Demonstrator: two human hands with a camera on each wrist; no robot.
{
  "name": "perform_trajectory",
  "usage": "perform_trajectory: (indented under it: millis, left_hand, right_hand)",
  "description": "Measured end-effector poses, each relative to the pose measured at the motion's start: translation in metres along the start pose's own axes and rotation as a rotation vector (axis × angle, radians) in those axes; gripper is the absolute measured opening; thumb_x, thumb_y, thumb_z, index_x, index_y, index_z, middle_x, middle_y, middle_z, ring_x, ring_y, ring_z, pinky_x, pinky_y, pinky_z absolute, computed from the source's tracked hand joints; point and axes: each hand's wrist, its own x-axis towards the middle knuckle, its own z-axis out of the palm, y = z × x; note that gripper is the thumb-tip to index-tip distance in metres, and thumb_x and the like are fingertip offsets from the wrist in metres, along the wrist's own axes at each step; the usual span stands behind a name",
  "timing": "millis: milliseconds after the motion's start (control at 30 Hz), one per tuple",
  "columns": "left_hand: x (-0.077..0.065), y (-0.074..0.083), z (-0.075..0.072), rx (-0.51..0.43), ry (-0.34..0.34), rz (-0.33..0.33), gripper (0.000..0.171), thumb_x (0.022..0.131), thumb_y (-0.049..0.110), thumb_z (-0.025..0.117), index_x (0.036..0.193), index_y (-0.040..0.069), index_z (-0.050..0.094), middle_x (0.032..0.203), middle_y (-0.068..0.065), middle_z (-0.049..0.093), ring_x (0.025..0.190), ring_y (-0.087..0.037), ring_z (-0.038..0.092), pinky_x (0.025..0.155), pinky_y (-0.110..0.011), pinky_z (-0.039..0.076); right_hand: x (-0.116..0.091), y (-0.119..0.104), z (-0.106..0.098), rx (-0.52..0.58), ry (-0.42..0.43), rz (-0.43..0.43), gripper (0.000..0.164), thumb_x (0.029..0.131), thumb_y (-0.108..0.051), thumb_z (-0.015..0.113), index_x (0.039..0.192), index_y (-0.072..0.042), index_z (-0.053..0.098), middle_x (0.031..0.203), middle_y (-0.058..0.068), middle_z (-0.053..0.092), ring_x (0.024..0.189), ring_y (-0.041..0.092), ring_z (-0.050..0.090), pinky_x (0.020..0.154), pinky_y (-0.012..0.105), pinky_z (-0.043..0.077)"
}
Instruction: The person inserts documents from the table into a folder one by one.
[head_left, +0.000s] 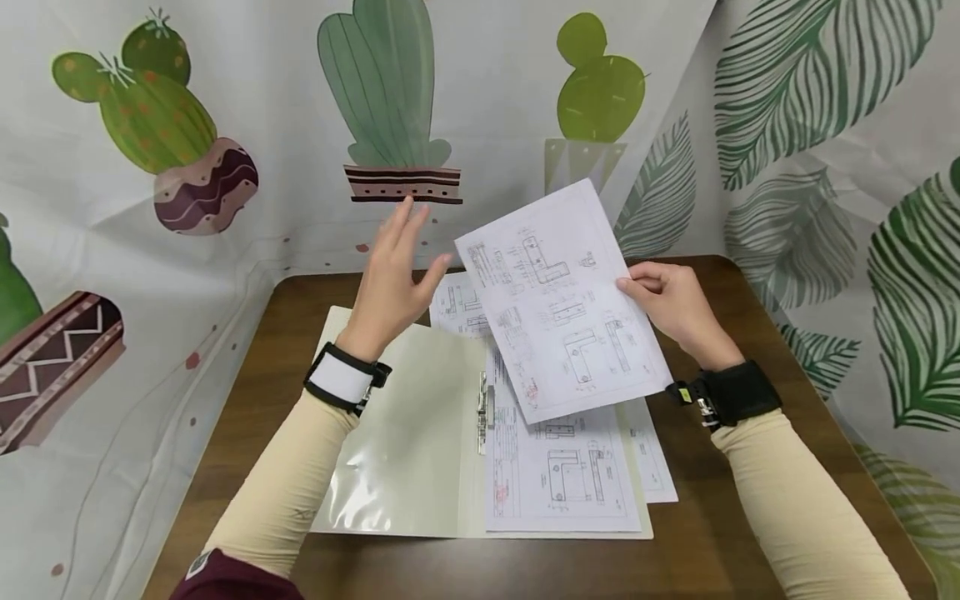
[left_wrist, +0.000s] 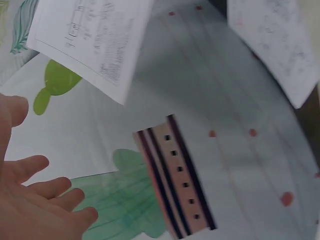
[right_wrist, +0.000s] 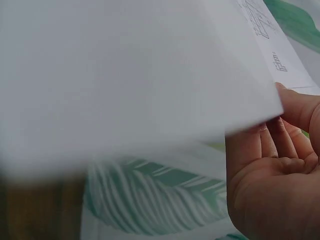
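Note:
My right hand (head_left: 678,308) pinches a sheet of paper (head_left: 570,308) by its right edge, thumb on the printed face and fingers behind. The sheet carries technical drawings and is tilted above an open folder (head_left: 397,433). In the right wrist view the sheet (right_wrist: 125,85) fills much of the frame, with the hand (right_wrist: 280,170) at its corner. My left hand (head_left: 393,279) is raised over the folder's upper left, fingers extended and thumb apart, holding nothing. The left wrist view shows the same hand (left_wrist: 45,200) away from the paper (left_wrist: 95,40).
On the folder's right side lies another printed drawing (head_left: 562,483), next to a metal clip (head_left: 483,412) at the spine. More sheets (head_left: 453,304) stick out behind the folder and at its right (head_left: 656,467). Beneath is a brown wooden table (head_left: 247,400), with a patterned cloth (head_left: 277,167) behind.

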Motion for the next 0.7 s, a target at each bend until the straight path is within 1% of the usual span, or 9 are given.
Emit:
perform_trajectory:
  millis: [67,167,400,467,567,700]
  left_hand:
    - [-0.012,-0.003,0.002,0.029,-0.033,-0.028,0.069,0.101,0.026,0.067,0.158,0.002,0.036,0.166,-0.021,0.027,0.156,-0.031,0.018,0.126,-0.048,0.012]
    - [-0.03,-0.006,0.007,0.066,-0.081,-0.082,0.073,0.101,0.03,0.067,0.16,0.004,0.033,0.167,-0.021,0.024,0.157,-0.031,0.014,0.125,-0.051,0.01]
    - [-0.071,-0.01,0.02,0.08,-0.203,-0.226,0.072,0.1,0.03,0.068,0.157,0.0,0.037,0.166,-0.026,0.023,0.156,-0.04,0.013,0.122,-0.061,0.012]
    - [-0.079,-0.011,0.022,0.082,-0.226,-0.258,0.071,0.1,0.03,0.068,0.157,0.0,0.037,0.165,-0.026,0.023,0.155,-0.042,0.013,0.121,-0.063,0.013]
    - [-0.09,-0.011,0.025,0.08,-0.253,-0.289,0.07,0.101,0.03,0.067,0.157,0.0,0.038,0.164,-0.028,0.025,0.155,-0.045,0.014,0.12,-0.066,0.014]
    - [-0.1,-0.007,0.026,0.067,-0.293,-0.327,0.068,0.102,0.03,0.065,0.157,0.0,0.038,0.164,-0.028,0.026,0.154,-0.045,0.015,0.121,-0.065,0.013]
  right_hand:
    - [-0.005,0.006,-0.003,0.023,0.002,0.034,0.028,0.103,-0.023,0.065,0.117,0.0,0.073,0.102,0.019,0.077,0.074,0.016,0.073,0.062,0.025,0.055]
    - [-0.012,0.015,-0.005,0.036,0.003,0.089,0.031,0.103,-0.026,0.065,0.118,-0.001,0.072,0.103,0.018,0.077,0.075,0.014,0.073,0.063,0.025,0.056]
    - [-0.034,0.043,-0.013,0.048,0.004,0.205,0.037,0.104,-0.03,0.062,0.123,0.002,0.069,0.102,0.014,0.076,0.075,0.012,0.071,0.062,0.025,0.055]
    - [-0.04,0.05,-0.013,0.047,-0.006,0.228,0.04,0.104,-0.032,0.061,0.125,0.001,0.068,0.102,0.012,0.076,0.076,0.012,0.071,0.063,0.025,0.055]
    - [-0.049,0.059,-0.013,0.053,-0.021,0.262,0.042,0.104,-0.035,0.06,0.127,0.0,0.067,0.102,0.01,0.076,0.078,0.013,0.072,0.063,0.026,0.055]
    - [-0.062,0.072,-0.01,0.087,-0.037,0.299,0.043,0.104,-0.036,0.061,0.129,0.0,0.065,0.105,0.01,0.076,0.079,0.014,0.072,0.065,0.027,0.057]
